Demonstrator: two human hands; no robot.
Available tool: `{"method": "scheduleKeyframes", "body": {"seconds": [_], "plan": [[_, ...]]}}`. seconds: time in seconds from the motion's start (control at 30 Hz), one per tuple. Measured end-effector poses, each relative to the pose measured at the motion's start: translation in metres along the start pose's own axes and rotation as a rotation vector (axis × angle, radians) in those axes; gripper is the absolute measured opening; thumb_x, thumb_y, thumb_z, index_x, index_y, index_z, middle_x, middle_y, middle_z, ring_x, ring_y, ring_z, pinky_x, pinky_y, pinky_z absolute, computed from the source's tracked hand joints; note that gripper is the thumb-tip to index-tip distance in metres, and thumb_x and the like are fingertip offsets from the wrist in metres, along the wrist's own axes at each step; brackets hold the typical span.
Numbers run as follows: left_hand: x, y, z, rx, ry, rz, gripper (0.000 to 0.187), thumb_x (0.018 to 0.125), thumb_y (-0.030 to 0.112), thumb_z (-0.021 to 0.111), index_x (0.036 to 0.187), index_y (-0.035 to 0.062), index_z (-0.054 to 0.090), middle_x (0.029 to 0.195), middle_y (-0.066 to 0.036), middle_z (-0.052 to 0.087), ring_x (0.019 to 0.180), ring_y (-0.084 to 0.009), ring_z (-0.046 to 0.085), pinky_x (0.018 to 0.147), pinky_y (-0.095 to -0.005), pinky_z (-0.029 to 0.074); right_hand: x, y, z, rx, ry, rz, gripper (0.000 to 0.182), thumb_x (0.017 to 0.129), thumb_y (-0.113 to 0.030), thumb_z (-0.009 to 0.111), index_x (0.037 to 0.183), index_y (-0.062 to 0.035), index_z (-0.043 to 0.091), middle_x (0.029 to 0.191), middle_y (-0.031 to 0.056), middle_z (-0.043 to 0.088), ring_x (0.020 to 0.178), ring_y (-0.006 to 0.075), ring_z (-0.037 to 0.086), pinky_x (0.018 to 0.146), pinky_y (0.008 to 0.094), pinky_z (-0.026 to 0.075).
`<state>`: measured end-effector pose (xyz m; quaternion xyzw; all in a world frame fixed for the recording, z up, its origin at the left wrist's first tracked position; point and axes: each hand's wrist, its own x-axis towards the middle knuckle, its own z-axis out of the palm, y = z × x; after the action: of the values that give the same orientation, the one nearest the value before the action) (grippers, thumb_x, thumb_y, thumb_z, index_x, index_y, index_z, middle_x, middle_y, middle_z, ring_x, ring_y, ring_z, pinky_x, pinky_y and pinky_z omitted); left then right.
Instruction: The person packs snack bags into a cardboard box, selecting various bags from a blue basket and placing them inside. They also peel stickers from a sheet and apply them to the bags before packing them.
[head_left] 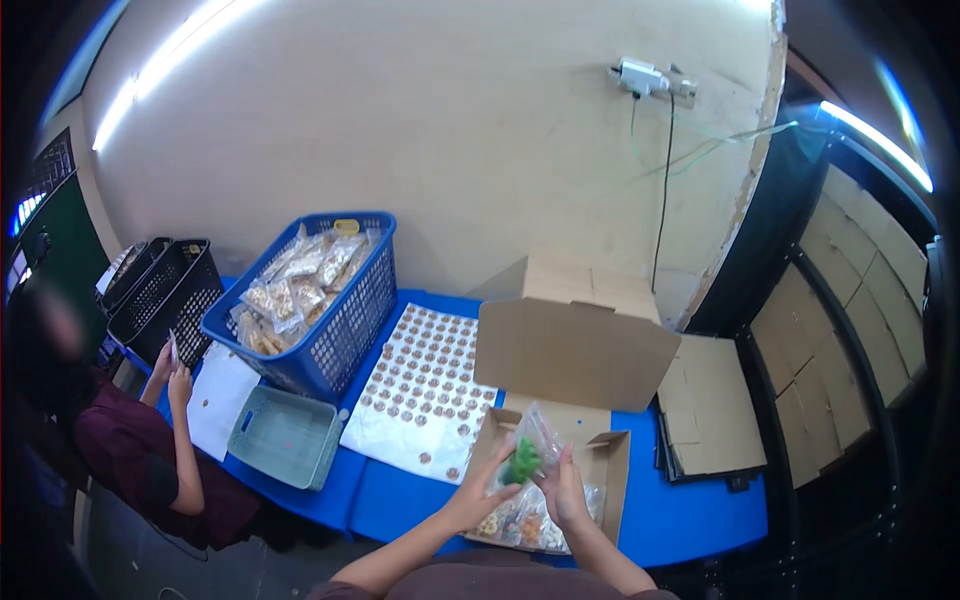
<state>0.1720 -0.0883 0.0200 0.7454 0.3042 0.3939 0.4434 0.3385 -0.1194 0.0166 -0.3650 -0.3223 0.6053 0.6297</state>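
Observation:
Both my hands hold a small clear plastic bag with something bright green in it, raised over an open cardboard box. My left hand has its fingers closed on the bag's left side and lower part. On the right side, my right hand grips the clear plastic near its edge. Beneath my hands, several clear packets with pale and orange pieces lie in the box. The box's lid stands folded up at the back. What the green contents are, I cannot make out.
Left of the box lies a sheet of round stickers. Beyond it stand a blue basket full of packets and a grey-green tray. Flat cardboard is stacked at right. A co-worker stands at left, near black crates.

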Motion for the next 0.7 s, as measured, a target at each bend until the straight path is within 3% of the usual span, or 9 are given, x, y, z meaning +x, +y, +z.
{"method": "scheduleKeyframes", "body": {"seconds": [0.07,0.13,0.17,0.2,0.27,0.3,0.4,0.57,0.7], "plan": [[-0.010,-0.027,0.025,0.305,0.159,0.006,0.064,0.093,0.027,0.053,0.142,0.0002,0.023,0.132,-0.027,0.044,0.128,-0.0304,0.040,0.104,-0.0407,0.033,-0.006,-0.006,0.019,0.039,-0.006,0.042,0.067,0.098,-0.051,0.023,0.145,-0.0032,0.022,0.134,0.0162,0.045,0.125,0.0247,0.043,0.101,0.0421,0.038],[-0.007,-0.036,0.019,0.111,0.170,-0.106,0.061,0.092,0.026,0.057,0.137,-0.0028,0.028,0.127,-0.025,0.049,0.121,-0.0262,0.047,0.099,-0.0373,0.039,-0.003,-0.011,0.021,-0.163,-0.148,-0.099,0.066,0.098,-0.051,0.027,0.145,-0.0048,0.022,0.136,0.0162,0.042,0.124,0.0257,0.043,0.100,0.0419,0.038],[-0.002,-0.028,0.012,-0.182,0.218,-0.217,0.057,0.092,0.025,0.057,0.135,-0.0027,0.031,0.122,-0.021,0.052,0.114,-0.0228,0.052,0.094,-0.0347,0.043,-0.001,-0.018,0.018,-0.315,-0.084,-0.073,0.060,0.098,-0.040,0.040,0.145,-0.0047,0.024,0.134,0.0169,0.044,0.122,0.0245,0.043,0.099,0.0400,0.039],[0.002,-0.022,0.007,-0.478,0.263,-0.327,0.054,0.092,0.024,0.058,0.132,-0.0026,0.035,0.117,-0.017,0.056,0.107,-0.0193,0.056,0.088,-0.0320,0.047,0.002,-0.016,0.017,-0.314,-0.077,-0.064,0.060,0.098,-0.040,0.040,0.145,-0.0047,0.024,0.134,0.0169,0.044,0.122,0.0245,0.043,0.099,0.0400,0.039],[0.000,-0.014,0.007,-0.504,0.307,-0.296,0.043,0.093,0.023,0.057,0.125,-0.0018,0.042,0.108,-0.010,0.060,0.094,-0.0121,0.059,0.080,-0.0265,0.049,0.003,-0.008,0.015,-0.593,0.027,-0.246,0.056,0.095,-0.023,0.052,0.143,-0.0035,0.028,0.127,0.0177,0.049,0.119,0.0213,0.046,0.096,0.0360,0.041],[-0.001,-0.008,0.006,-0.525,0.247,-0.314,0.039,0.094,0.022,0.056,0.124,-0.0005,0.043,0.107,-0.008,0.059,0.095,-0.0116,0.058,0.083,-0.0260,0.048,0.002,-0.004,0.021,-0.450,0.058,-0.190,0.050,0.091,-0.017,0.060,0.134,-0.0013,0.040,0.119,0.0142,0.056,0.112,0.0204,0.053,0.091,0.0331,0.044],[-0.008,-0.012,0.009,-0.418,0.125,-0.290,0.034,0.096,0.023,0.052,0.120,0.0005,0.046,0.103,-0.006,0.060,0.092,-0.0111,0.058,0.083,-0.0259,0.048,0.002,-0.001,0.018,-0.323,-0.147,0.029,0.042,0.091,-0.017,0.060,0.126,0.0014,0.047,0.113,0.0108,0.060,0.103,0.0147,0.057,0.088,0.0290,0.045],[-0.008,-0.007,0.009,-0.687,0.205,-0.385,0.040,0.098,0.033,0.045,0.121,0.0000,0.046,0.105,-0.008,0.059,0.094,-0.0116,0.059,0.083,-0.0283,0.049,0.005,-0.005,0.013,-0.233,-0.140,0.120,0.031,0.094,-0.016,0.054,0.119,0.0021,0.053,0.110,0.0078,0.063,0.100,0.0119,0.058,0.090,0.0279,0.044],[-0.002,-0.008,-0.001,-0.611,0.130,-0.393,0.042,0.098,0.035,0.045,0.122,0.0013,0.045,0.107,-0.009,0.059,0.097,-0.0132,0.058,0.084,-0.0300,0.050,0.010,-0.009,0.003,-0.149,-0.091,0.174,0.030,0.093,-0.017,0.056,0.116,0.0014,0.056,0.112,0.0087,0.062,0.100,0.0121,0.058,0.091,0.0285,0.044]]}}
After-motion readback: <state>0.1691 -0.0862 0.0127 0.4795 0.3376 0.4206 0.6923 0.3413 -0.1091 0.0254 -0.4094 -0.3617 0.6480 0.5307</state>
